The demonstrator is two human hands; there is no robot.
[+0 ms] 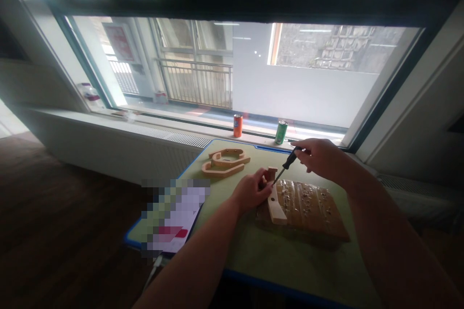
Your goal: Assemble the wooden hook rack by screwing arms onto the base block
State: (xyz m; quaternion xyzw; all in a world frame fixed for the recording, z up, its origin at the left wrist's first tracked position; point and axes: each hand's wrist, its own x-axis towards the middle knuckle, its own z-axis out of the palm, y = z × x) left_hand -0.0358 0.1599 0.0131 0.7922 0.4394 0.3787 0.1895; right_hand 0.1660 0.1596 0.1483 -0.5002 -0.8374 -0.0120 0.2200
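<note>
My left hand (254, 190) is closed around the upper part of a curved, light-coloured wooden piece (277, 210) with a dark hole in it. That piece lies against the left edge of a brown block wrapped in clear tape (308, 205), whose top is marked with several dark spots. My right hand (313, 154) grips the black handle of a screwdriver (291, 158). The screwdriver slants down to the left, and its metal shaft reaches the wooden piece beside my left fingers. Whether a screw sits under the tip is too small to tell.
Several similar curved wooden pieces (228, 158) lie at the table's back left. A tablet-like screen (188, 212), partly blurred, rests at the left edge with a white cable. An orange can (237, 126) and a green can (281, 133) stand on the windowsill behind the blue-edged table (250, 260).
</note>
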